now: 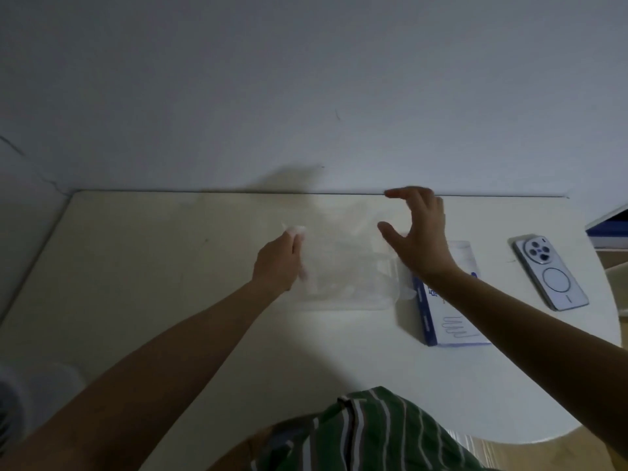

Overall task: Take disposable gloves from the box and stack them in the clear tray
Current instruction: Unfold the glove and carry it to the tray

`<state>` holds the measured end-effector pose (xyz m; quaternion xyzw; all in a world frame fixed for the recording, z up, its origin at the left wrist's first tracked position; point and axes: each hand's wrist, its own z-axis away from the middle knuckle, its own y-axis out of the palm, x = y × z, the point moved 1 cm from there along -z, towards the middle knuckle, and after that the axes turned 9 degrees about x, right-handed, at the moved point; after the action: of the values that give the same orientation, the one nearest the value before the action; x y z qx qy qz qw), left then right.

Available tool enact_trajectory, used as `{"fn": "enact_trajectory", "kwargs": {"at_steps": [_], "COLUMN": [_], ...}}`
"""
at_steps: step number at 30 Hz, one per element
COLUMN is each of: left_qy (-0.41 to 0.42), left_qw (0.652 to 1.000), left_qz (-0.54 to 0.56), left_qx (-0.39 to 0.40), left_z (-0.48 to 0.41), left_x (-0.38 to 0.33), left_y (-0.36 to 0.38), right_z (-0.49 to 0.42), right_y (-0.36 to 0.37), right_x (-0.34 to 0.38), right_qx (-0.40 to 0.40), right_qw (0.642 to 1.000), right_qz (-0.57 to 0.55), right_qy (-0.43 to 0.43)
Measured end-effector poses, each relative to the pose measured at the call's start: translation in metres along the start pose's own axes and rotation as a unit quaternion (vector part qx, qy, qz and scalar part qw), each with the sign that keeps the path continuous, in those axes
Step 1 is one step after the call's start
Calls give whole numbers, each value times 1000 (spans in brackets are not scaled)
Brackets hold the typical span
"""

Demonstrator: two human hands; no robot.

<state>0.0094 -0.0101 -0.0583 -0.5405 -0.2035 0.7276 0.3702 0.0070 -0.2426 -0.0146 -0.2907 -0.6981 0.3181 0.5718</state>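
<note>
A clear plastic tray (353, 302) sits in the middle of the white table, faint against it. My left hand (278, 260) is at the tray's left end and pinches a thin, see-through disposable glove (295, 229) that shows above its fingers and spreads over the tray. My right hand (419, 232) hovers over the tray's right end with thumb and fingers spread and nothing in it. The blue and white glove box (452, 324) lies flat just right of the tray, partly under my right forearm.
A phone (550, 271) lies face down near the table's right edge. The table (153, 266) butts against a white wall at the back. A blue and white object (608, 226) shows at the far right edge.
</note>
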Motion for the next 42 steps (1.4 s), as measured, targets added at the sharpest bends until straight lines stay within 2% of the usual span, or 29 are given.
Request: {"fn": "enact_trajectory", "kwargs": {"at_steps": [1, 3, 5, 7, 12, 14, 16, 18, 19, 21, 22, 24, 27, 29, 30, 33, 37, 38, 40, 42], "left_qy": [5, 14, 9, -13, -63, -11, 105, 204, 209, 107, 49, -7, -13, -10, -12, -31, -49, -57, -66, -27], "left_qw": [1000, 997, 992, 985, 967, 939, 896, 866, 871, 909, 914, 906, 899, 890, 888, 891, 895, 896, 902, 914], "left_qz": [-25, -74, -126, -172, -241, -343, -426, -453, -444, -386, -365, -365, -376, -395, -399, -384, -368, -362, -355, -366], "left_qx": [4, 1, -1, 12, 58, 2, -67, -66, -23, 113, 167, 212, 226, 228, 228, 241, 246, 249, 238, 173], "left_z": [-1, -4, -9, -13, -17, -14, -10, -10, -12, -19, -21, -24, -29, -31, -32, -34, -31, -30, -28, -25], "left_x": [2, 3, 6, 9, 7, 4, -3, -10, -9, -4, 3, 17, 31, 32, 33, 33, 29, 27, 16, 0], "left_y": [3, 9, 12, 14, 18, 20, 19, 22, 26, 34, 36, 36, 38, 40, 42, 43, 42, 41, 36, 29], "right_z": [-3, -5, -7, -7, -14, -14, -13, -12, -12, -14, -14, -15, -14, -12, -12, -14, -16, -18, -21, -24], "right_y": [5, 21, 48, 73, 111, 119, 124, 127, 128, 129, 128, 126, 125, 130, 132, 133, 124, 120, 103, 78], "right_x": [8, 21, 24, 19, 8, 5, 2, 1, 0, 0, 1, 0, -2, -4, -7, -14, -13, -9, -1, 6], "right_qx": [4, 99, 238, 328, 406, 420, 420, 413, 415, 424, 425, 415, 362, 364, 385, 455, 472, 470, 436, 377], "right_qw": [998, 988, 962, 930, 882, 870, 867, 872, 872, 867, 863, 851, 833, 818, 818, 832, 826, 830, 863, 909], "right_qz": [4, 8, 86, 154, 238, 257, 266, 263, 259, 261, 272, 321, 409, 420, 406, 316, 308, 300, 252, 166], "right_qy": [-61, -122, -107, -65, -4, 7, 12, 12, 13, 26, 33, 26, -88, -145, -133, -10, 4, -6, -40, -69]}}
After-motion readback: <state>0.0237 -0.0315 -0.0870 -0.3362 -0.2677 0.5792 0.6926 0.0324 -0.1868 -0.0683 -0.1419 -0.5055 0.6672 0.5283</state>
